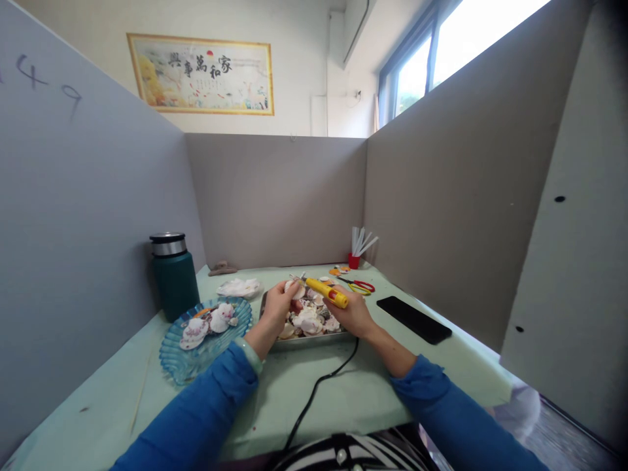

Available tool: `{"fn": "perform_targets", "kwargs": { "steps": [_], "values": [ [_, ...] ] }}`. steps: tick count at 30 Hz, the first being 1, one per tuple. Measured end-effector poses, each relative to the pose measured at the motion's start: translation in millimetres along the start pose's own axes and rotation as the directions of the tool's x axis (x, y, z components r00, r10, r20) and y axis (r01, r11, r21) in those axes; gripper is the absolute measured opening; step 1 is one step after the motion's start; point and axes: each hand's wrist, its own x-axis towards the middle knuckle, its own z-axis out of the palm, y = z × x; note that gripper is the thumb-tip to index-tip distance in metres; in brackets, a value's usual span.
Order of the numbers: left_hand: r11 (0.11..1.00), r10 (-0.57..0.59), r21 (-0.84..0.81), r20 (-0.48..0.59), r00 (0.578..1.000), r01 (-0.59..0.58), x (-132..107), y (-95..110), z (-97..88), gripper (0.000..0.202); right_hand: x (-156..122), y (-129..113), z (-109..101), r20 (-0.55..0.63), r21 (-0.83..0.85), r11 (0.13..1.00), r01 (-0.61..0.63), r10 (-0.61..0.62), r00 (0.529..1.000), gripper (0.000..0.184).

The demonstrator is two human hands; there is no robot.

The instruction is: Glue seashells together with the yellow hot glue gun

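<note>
My left hand [277, 307] is closed on a pale seashell [294, 290], held above a metal tray [301, 342] heaped with shells [310, 320]. In my right hand [354, 316] is a yellow hot glue gun [328, 292], its nozzle pointing left at the shell. Whether the tip touches the shell I cannot tell. From the right hand a black cord [318, 381] runs down over the table's front edge. On the left, a blue scalloped glass plate [179, 363] carries several white and purple-speckled shells [209, 325] grouped together.
A dark green bottle [175, 281] stands behind the plate. White material [239, 288] lies farther back. To the right are red-and-yellow scissors [360, 286], a black phone [413, 319] and a red cup [354, 261] of white glue sticks. Grey partitions [275, 196] enclose the table.
</note>
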Motion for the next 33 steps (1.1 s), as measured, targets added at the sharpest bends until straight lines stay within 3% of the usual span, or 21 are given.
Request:
{"fn": "perform_targets", "kwargs": {
  "steps": [10, 33],
  "values": [
    [0.999, 0.012, -0.035, -0.074, 0.997, -0.015, 0.7, 1.1, -0.9, 0.041, -1.4, -1.5, -0.8, 0.013, 0.018, 1.000, 0.014, -0.014, 1.000, 0.016],
    [0.999, 0.039, -0.024, -0.072, 0.997, -0.041, 2.2, -1.3, -1.5, 0.041, -1.3, -1.3, 0.2, 0.001, -0.004, 1.000, 0.009, -0.009, 1.000, 0.016]
  ]
}}
